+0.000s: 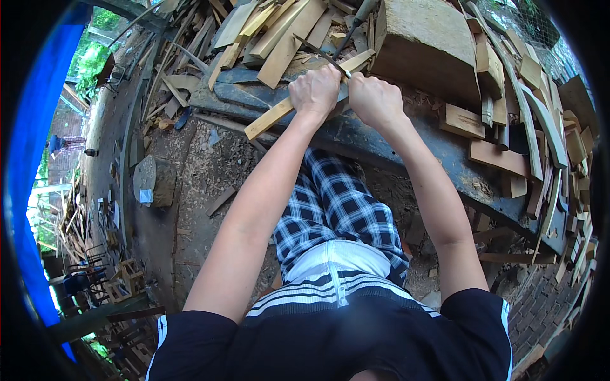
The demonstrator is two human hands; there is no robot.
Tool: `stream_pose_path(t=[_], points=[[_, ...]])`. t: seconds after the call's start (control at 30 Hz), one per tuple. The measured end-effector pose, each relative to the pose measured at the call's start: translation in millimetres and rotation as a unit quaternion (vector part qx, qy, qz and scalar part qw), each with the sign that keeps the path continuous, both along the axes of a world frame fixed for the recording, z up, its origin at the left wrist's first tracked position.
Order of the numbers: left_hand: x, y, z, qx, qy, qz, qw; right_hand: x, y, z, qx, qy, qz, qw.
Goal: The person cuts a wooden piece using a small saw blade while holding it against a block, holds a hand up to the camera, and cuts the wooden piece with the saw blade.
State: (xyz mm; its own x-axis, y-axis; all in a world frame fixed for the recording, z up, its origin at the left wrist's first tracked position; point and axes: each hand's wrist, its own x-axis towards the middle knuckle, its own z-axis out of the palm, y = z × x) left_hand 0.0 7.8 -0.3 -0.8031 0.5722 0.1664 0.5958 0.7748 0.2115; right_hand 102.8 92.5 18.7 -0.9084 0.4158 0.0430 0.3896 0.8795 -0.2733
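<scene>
A pale wooden strip [269, 119] lies at a slant over the near edge of the dark workbench [406, 150]. My left hand [316, 93] is closed over the strip's middle, knuckles up. Close beside it, my right hand [376, 101] makes a fist at the end of a tool with a narrow dark blade [321, 53]. The blade points up and to the left, crossing above the strip behind my left hand. My fist hides the tool's handle, so its exact kind cannot be told. A dark rod-like tool [353, 27] lies on the bench just beyond the strip.
A large wooden block [426, 54] stands on the bench beyond my right hand. Loose boards [293, 44] are heaped at the far left of the bench, and offcuts [462, 121] crowd its right side. A stump [154, 181] sits on the shaving-strewn ground at left.
</scene>
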Motion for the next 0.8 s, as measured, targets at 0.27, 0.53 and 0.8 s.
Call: stream_pose_path(t=[0.27, 0.53, 0.8], points=[[-3.9, -6.4, 1.3, 0.011, 0.011, 0.011, 1.0, 55.8, -13.4, 30.3, -0.04, -0.084, -0.039, 0.995], [-1.8, -3.8, 0.5, 0.002, 0.018, 0.005, 1.0, 16.5, -4.8, 6.9, -0.003, -0.012, 0.009, 1.0], [-0.2, -4.1, 3.1, 0.018, 0.028, 0.006, 0.999, 39.2, -7.2, 12.8, -0.022, -0.036, -0.025, 0.999]])
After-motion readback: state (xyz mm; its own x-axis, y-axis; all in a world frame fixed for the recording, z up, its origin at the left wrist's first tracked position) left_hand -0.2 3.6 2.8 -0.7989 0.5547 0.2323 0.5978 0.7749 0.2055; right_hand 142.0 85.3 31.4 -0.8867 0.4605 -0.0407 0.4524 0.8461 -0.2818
